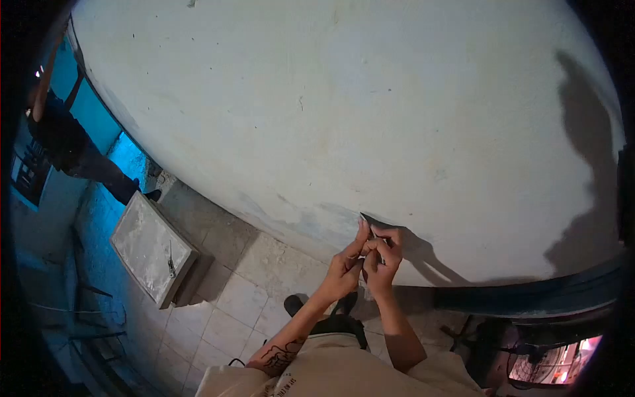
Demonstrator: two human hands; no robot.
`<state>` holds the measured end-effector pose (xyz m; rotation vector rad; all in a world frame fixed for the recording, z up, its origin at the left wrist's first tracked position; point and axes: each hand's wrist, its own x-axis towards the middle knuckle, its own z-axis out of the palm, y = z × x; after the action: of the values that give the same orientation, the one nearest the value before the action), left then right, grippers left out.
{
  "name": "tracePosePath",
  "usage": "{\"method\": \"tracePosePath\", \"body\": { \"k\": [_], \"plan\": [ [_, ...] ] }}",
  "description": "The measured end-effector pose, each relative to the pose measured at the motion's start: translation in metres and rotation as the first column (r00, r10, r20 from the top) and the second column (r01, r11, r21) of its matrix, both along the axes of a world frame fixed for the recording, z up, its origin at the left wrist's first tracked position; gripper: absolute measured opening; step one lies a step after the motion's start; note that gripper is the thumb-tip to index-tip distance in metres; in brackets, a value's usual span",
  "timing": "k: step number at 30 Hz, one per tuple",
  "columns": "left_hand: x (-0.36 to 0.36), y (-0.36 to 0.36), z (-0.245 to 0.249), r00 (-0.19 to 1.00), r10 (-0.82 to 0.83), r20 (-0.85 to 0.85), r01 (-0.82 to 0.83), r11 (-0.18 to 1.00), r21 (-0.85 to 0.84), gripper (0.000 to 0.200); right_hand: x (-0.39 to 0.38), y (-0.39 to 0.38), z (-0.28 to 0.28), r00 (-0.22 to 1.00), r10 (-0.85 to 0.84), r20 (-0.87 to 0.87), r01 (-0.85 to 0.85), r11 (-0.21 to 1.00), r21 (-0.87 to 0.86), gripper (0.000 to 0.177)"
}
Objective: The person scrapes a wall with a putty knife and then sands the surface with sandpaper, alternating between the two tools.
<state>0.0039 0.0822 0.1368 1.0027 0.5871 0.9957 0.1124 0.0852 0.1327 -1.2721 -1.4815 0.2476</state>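
In front of the wall [297, 99], my left hand [344, 266] and my right hand [383, 255] are close together, touching or nearly so. Both have their fingers pinched closed around a small thin piece [363, 216]. Its pale tip pokes out above the left fingertips. Most of it is hidden by the fingers, so its kind cannot be made out. Smudged grey patches [331, 221] mark the wall just behind the hands.
A dusty grey-topped box or low table [145, 241] stands to the left, with a thin dark-handled tool [171, 263] on it. Another person [63, 139] stands at the doorway beyond. Tiles [225, 331] cover the floor. A dark ledge [529, 301] runs along the right.
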Motion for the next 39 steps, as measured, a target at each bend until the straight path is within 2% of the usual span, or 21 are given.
{"method": "tracePosePath", "body": {
  "k": [2, 3, 7, 8, 10, 12, 14, 15, 16, 18, 22, 24, 25, 28, 29, 30, 32, 33, 36, 37, 39],
  "plan": [
    [0.002, -0.005, 0.003, 0.995, 0.013, 0.096, -0.015, 1.0, 0.022, 0.071, 0.002, -0.005, 0.003, 0.999, 0.005, 0.035, -0.006, 1.0, 0.019, 0.013],
    [0.0, -0.006, 0.004, 0.999, -0.022, -0.046, 0.024, 0.999, 0.045, 0.07, 0.003, -0.011, 0.006, 0.993, 0.03, -0.112, -0.036, 0.998, -0.051, 0.012],
    [-0.005, 0.0, 0.003, 0.999, 0.055, 0.001, -0.054, 0.996, -0.069, 0.07, -0.008, 0.003, -0.006, 0.996, 0.006, -0.085, -0.007, 1.0, -0.013, 0.011],
    [-0.008, 0.002, 0.004, 0.999, 0.051, -0.001, -0.051, 0.996, -0.069, 0.07, -0.011, 0.004, -0.008, 1.0, -0.013, -0.002, 0.013, 1.0, 0.012, 0.012],
    [-0.01, 0.004, 0.007, 0.998, -0.013, -0.06, 0.005, 0.991, -0.133, 0.07, -0.007, 0.002, -0.005, 0.998, 0.047, -0.042, -0.048, 0.998, -0.029, 0.013],
    [-0.002, -0.002, 0.004, 0.999, 0.005, -0.048, -0.007, 0.999, -0.052, 0.071, 0.003, -0.011, 0.0, 0.994, 0.053, -0.101, -0.058, 0.997, -0.052, 0.013],
    [0.006, -0.004, -0.005, 0.995, 0.076, -0.067, -0.059, 0.973, 0.222, 0.072, 0.004, -0.006, 0.005, 0.986, 0.062, -0.154, -0.072, 0.996, -0.058, 0.014],
    [0.003, -0.002, -0.006, 0.999, 0.048, 0.023, -0.05, 0.993, 0.108, 0.073, 0.0, 0.001, 0.005, 0.996, 0.062, -0.069, -0.063, 0.998, -0.014, 0.014],
    [-0.003, 0.002, -0.001, 0.999, 0.032, -0.009, -0.033, 0.999, -0.038, 0.073, -0.005, 0.005, 0.005, 0.998, 0.055, 0.014, -0.055, 0.998, 0.03, 0.013],
    [-0.005, 0.005, -0.003, 0.999, 0.024, 0.032, -0.024, 1.0, 0.01, 0.073, -0.007, 0.007, 0.009, 0.997, 0.015, 0.073, -0.017, 0.999, 0.031, 0.013],
    [-0.006, -0.001, 0.008, 0.999, -0.054, -0.01, 0.052, 0.991, -0.126, 0.072, -0.001, 0.0, 0.006, 0.994, 0.058, -0.088, -0.06, 0.998, -0.02, 0.011],
    [-0.002, -0.001, 0.0, 0.999, 0.039, 0.035, -0.043, 0.995, 0.093, 0.071, -0.002, 0.002, 0.009, 0.998, 0.059, 0.035, -0.061, 0.996, 0.06, 0.012],
    [-0.005, 0.004, -0.003, 0.995, 0.044, 0.091, -0.043, 0.999, -0.02, 0.071, -0.009, 0.005, 0.002, 0.998, 0.038, -0.058, -0.042, 0.997, -0.067, 0.011],
    [-0.012, 0.004, 0.004, 0.998, 0.028, 0.057, -0.027, 0.999, -0.022, 0.071, -0.011, 0.006, 0.009, 0.995, 0.058, 0.077, -0.062, 0.997, 0.044, 0.012],
    [-0.011, -0.002, 0.012, 0.998, 0.004, 0.066, 0.003, 0.994, -0.111, 0.072, -0.007, 0.001, 0.005, 0.995, 0.089, -0.054, -0.092, 0.995, -0.046, 0.013],
    [-0.008, -0.003, 0.01, 0.998, 0.007, 0.064, 0.0, 0.994, -0.106, 0.072, -0.002, -0.003, 0.004, 0.994, 0.093, -0.056, -0.095, 0.995, -0.041, 0.013],
    [-0.003, -0.005, 0.005, 1.0, -0.002, -0.029, 0.004, 0.996, 0.086, 0.071, 0.006, -0.007, 0.004, 0.996, 0.073, -0.051, -0.073, 0.997, -0.009, 0.014],
    [-0.002, -0.004, 0.007, 0.999, 0.049, 0.024, -0.051, 0.993, 0.104, 0.07, 0.0, -0.008, 0.011, 0.996, 0.058, -0.073, -0.066, 0.992, -0.11, 0.014],
    [-0.009, 0.009, -0.011, 0.994, 0.052, 0.095, -0.065, 0.99, 0.129, 0.071, -0.013, 0.009, 0.011, 0.968, 0.015, 0.251, -0.05, 0.99, 0.135, 0.014],
    [-0.008, 0.009, -0.014, 0.992, 0.04, 0.122, -0.055, 0.991, 0.12, 0.072, -0.01, 0.009, 0.012, 0.965, 0.02, 0.262, -0.057, 0.989, 0.134, 0.014],
    [-0.007, -0.002, -0.007, 0.999, 0.021, 0.036, -0.023, 0.998, 0.058, 0.071, -0.008, 0.0, 0.008, 0.997, 0.069, -0.027, -0.07, 0.996, -0.063, 0.014]
  ]
}}
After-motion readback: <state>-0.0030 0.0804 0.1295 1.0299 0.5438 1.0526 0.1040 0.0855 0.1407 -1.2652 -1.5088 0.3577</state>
